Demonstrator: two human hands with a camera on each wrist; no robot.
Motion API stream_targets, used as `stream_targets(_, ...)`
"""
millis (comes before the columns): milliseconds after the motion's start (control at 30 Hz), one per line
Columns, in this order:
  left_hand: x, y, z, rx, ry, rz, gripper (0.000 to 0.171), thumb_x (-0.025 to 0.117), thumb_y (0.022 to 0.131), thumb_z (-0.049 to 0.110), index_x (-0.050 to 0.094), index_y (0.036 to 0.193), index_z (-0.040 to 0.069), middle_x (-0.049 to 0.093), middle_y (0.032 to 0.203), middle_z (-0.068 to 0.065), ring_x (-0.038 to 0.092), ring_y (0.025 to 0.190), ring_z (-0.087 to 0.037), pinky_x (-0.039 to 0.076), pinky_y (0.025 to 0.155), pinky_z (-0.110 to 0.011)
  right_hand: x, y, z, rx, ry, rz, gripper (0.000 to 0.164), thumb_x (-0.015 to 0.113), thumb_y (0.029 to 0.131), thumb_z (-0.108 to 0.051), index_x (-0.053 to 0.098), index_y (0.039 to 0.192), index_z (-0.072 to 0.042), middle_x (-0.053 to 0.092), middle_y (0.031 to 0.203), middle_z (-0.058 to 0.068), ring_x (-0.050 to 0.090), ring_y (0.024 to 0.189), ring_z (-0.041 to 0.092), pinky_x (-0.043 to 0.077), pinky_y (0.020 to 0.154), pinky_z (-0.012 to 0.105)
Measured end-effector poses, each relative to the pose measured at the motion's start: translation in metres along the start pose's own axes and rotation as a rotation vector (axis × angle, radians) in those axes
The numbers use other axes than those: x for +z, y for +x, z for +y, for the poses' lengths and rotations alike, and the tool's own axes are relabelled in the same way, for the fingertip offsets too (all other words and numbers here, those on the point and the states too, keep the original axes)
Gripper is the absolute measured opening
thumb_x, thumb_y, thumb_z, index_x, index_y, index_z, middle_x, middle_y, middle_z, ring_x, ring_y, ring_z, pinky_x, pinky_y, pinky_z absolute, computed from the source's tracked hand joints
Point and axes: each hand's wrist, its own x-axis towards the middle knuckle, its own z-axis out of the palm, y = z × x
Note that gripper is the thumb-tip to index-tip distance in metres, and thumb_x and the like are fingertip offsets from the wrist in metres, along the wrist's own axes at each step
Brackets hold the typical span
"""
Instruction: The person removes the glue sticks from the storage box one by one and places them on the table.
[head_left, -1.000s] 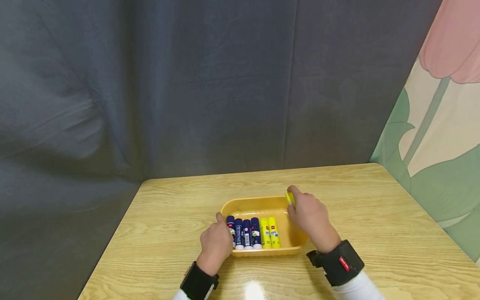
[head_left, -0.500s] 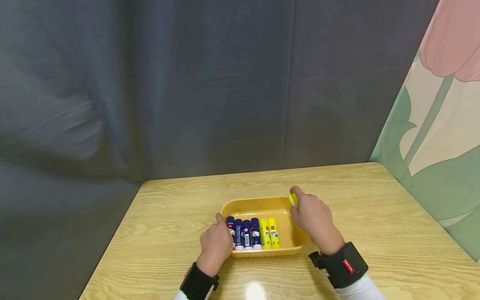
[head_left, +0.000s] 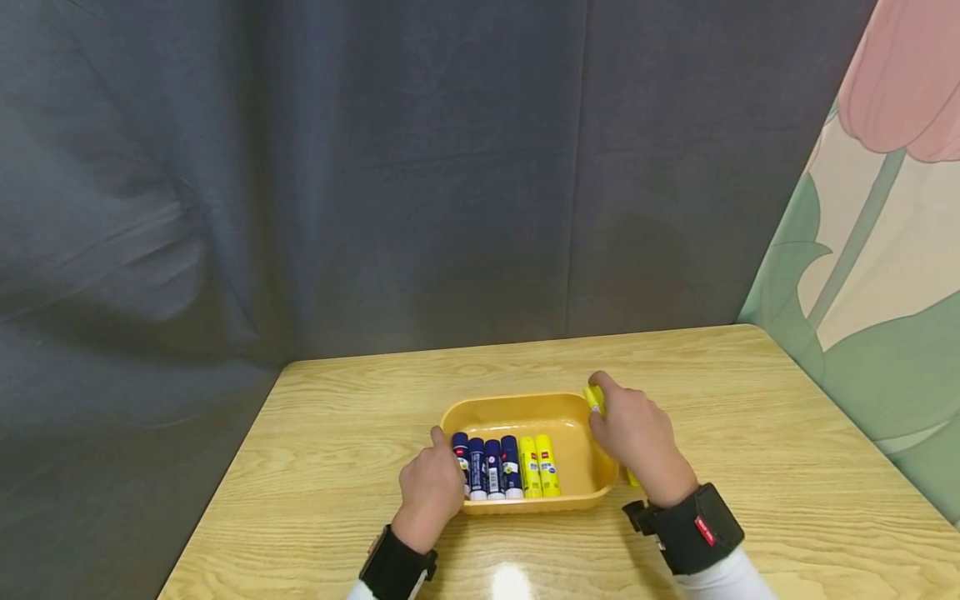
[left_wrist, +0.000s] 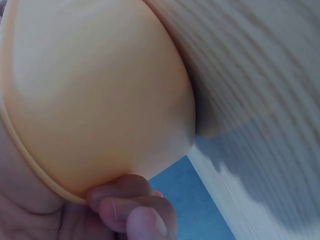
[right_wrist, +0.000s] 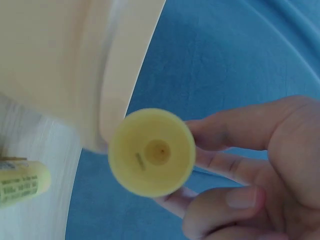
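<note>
My left hand (head_left: 432, 483) grips the left end of a yellow plastic tray (head_left: 582, 462); the left wrist view shows curled fingers (left_wrist: 125, 207) at its rim. Between the fingers and thumb of my right hand (head_left: 639, 433) is a yellow glue stick (head_left: 595, 400), just off the tray's right rim. Its round end (right_wrist: 152, 152) faces the right wrist camera. Inside the tray, several blue glue sticks (head_left: 493, 467) lie side by side at the left, then two yellow glue sticks (head_left: 538, 467). Another yellow glue stick (right_wrist: 22, 182) lies on the table right of the tray, mostly hidden by my right hand in the head view.
The tray sits on a light wood table (head_left: 337, 450). A dark grey cloth (head_left: 435, 183) hangs behind and to the left of it. At the right is a wall panel (head_left: 885, 333) with a painted tulip.
My right hand has shifted slightly to the right with the glue stick. A bit of the yellow glue stick on the table now shows beside it. My left hand and the tray have hardly moved.
</note>
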Motion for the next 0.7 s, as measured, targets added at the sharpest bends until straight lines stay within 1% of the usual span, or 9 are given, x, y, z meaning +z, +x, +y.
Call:
stream_targets(133,-0.001,0.000,0.000,0.000,-0.012,0.005,0.051,0.059,0.082,0.018,0.038,0.122,-0.007,0.060,0.070,-0.017,0.057,0.055,-0.027,0.048,0.048,-0.044,-0.002,0.002,0.004,0.027,0.009,-0.032,0.045,0.058,0.084,-0.016,0.046,0.126,-0.006,0.061,0.087,0.021,0.049,0.057,0.025,0.041,0.042,0.034)
stream_targets(300,0.000,0.000,0.002,-0.011,-0.004,-0.014,0.053,0.060,0.083,0.019,0.038,0.123,-0.007,0.060,0.071,-0.017,0.056,0.055,-0.026,0.049,0.048,-0.043,-0.004,0.004,0.011,0.056,0.008,-0.068,0.046,0.057,0.085,-0.017,0.044,0.127,-0.005,0.061,0.092,0.024,0.050,0.059,0.025,0.042,0.044,0.035)
stream_targets(533,0.001,0.000,0.002,-0.018,0.015,-0.021,0.053,0.059,0.084,0.019,0.037,0.125,-0.006,0.061,0.072,-0.017,0.056,0.055,-0.025,0.049,0.048,-0.042,-0.008,0.006,0.022,0.102,0.030,-0.125,0.048,0.055,0.083,-0.014,0.042,0.128,-0.003,0.061,0.088,0.023,0.051,0.059,0.026,0.042,0.047,0.036)
stream_targets(700,0.001,0.001,0.001,-0.018,0.015,-0.013,0.051,0.060,0.083,0.019,0.038,0.122,-0.006,0.060,0.070,-0.017,0.056,0.054,-0.025,0.048,0.047,-0.043,-0.009,0.008,0.030,0.140,0.021,-0.174,0.049,0.056,0.082,-0.012,0.043,0.127,-0.001,0.061,0.093,0.025,0.052,0.064,0.028,0.046,0.054,0.042)
